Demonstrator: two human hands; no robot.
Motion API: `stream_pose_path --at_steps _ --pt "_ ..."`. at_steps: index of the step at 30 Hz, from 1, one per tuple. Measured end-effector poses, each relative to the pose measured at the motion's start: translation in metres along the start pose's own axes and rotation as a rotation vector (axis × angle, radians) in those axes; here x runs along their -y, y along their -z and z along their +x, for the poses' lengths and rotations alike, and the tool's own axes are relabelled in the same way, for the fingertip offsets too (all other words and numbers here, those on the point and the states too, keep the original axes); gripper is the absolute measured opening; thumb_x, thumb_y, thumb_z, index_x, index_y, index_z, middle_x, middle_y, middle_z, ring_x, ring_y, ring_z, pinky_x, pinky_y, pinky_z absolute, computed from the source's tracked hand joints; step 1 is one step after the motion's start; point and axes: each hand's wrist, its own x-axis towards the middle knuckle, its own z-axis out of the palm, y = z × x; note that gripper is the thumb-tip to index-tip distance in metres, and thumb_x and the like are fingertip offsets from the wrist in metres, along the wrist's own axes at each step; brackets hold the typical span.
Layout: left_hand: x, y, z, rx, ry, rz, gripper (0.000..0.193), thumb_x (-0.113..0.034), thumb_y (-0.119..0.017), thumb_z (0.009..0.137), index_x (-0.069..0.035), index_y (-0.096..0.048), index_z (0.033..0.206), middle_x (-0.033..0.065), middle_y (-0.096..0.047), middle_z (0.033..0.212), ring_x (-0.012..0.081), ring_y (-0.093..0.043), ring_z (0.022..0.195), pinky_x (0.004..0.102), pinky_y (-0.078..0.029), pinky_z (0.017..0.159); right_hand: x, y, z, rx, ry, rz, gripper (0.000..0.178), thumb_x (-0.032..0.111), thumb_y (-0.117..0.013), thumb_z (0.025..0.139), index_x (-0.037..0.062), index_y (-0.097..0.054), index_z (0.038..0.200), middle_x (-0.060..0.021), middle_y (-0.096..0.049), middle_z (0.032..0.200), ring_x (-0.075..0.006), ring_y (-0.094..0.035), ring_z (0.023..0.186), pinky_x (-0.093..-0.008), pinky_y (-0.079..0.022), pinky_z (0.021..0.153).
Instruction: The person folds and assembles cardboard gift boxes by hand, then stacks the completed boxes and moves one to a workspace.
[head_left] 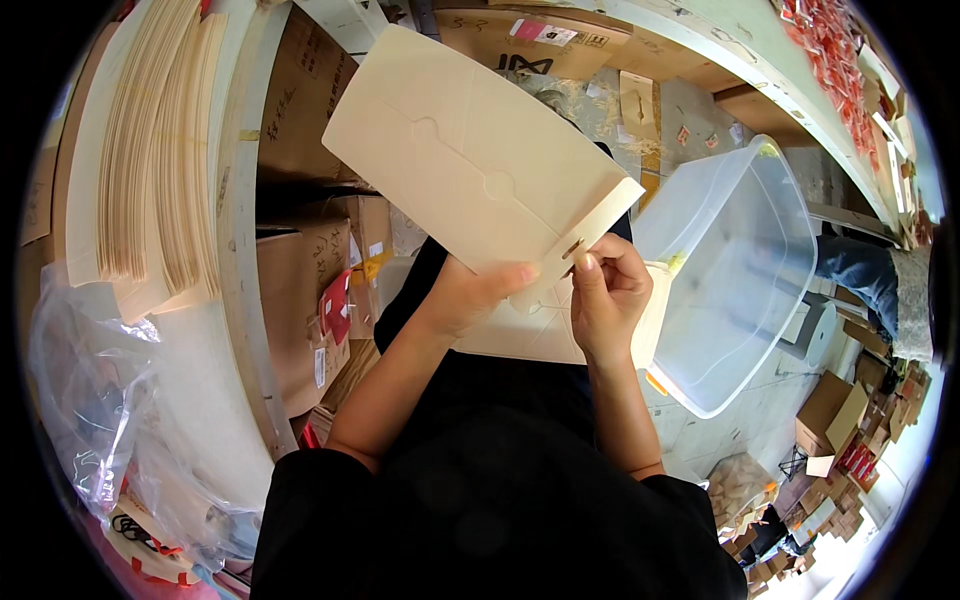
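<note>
A large cream cardboard sheet (450, 135) with creases and rounded die-cut outlines is tilted over my lap. My left hand (468, 297) grips its lower edge, thumb on top and fingers hidden underneath. A narrow strip (600, 220) along the sheet's right end is folded up and carries a small dark slot or mark. Right beside that mark, my right hand (612, 290) pinches with thumb and forefinger; whatever small thing lies between them is too hidden to name. More cream card (530, 335) rests on my lap beneath both hands.
At the left, stacked cream sheets (160, 150) stand on a white table (205, 370) near clear plastic wrap (90, 390). A translucent plastic bin (745, 270) is at my right. Brown cartons (305, 290) sit under the table. Another person's jeans leg (860, 275) shows far right.
</note>
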Motion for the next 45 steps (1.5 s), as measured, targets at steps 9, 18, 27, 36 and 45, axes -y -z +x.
stream_pose_path --at_steps 9,18,27,36,45 --pt "0.001 -0.012 0.001 0.028 0.015 -0.133 0.045 -0.016 -0.062 0.073 -0.001 -0.043 0.111 0.0082 -0.054 0.092 0.0135 -0.054 0.07 0.024 -0.045 0.054 0.001 0.006 0.004 -0.04 0.183 -0.14 0.007 0.002 -0.051 0.084 -0.0042 -0.055 0.086 -0.0097 -0.054 0.08 -0.0139 -0.057 0.063 -0.0238 -0.048 0.06" --pt "0.022 -0.012 -0.006 0.051 -0.026 0.581 0.058 -0.017 -0.065 0.073 0.003 -0.036 0.12 0.0121 -0.047 0.115 0.0202 -0.048 0.105 0.0315 -0.04 0.086 0.013 -0.006 0.009 -0.256 -0.083 0.1 0.033 0.025 -0.036 0.092 0.0007 -0.037 0.115 -0.0034 -0.052 0.097 -0.01 -0.049 0.086 -0.0235 -0.041 0.075" --pt "-0.019 0.036 -0.03 0.473 -0.104 -0.476 0.105 -0.084 -0.017 0.063 -0.01 -0.012 0.137 0.0107 -0.024 0.138 0.0308 -0.029 0.123 0.0479 -0.023 0.099 0.029 0.055 0.017 -0.34 0.107 -0.524 0.024 0.016 -0.04 0.092 0.005 -0.043 0.071 0.0073 -0.037 0.062 -0.0003 -0.029 0.057 -0.0166 -0.024 0.048" --pt "-0.028 0.037 -0.036 0.131 -0.066 -0.018 0.065 -0.051 -0.031 0.087 0.001 -0.034 0.125 0.008 -0.051 0.111 0.0141 -0.052 0.098 0.0257 -0.043 0.08 0.032 0.065 0.008 -0.262 0.154 -0.703 0.026 0.013 -0.045 0.09 0.003 -0.043 0.065 0.0059 -0.037 0.059 -0.0023 -0.03 0.057 -0.0175 -0.025 0.05" --pt "-0.031 0.018 -0.015 0.034 0.139 -0.123 0.043 -0.032 -0.042 0.09 -0.002 -0.038 0.121 0.0085 -0.05 0.112 0.0171 -0.051 0.1 0.0305 -0.042 0.084 0.046 0.067 0.016 -0.408 -0.042 -0.399 0.036 0.026 -0.03 0.094 0.0026 -0.05 0.076 0.0029 -0.046 0.061 -0.0044 -0.039 0.057 -0.0196 -0.033 0.053"
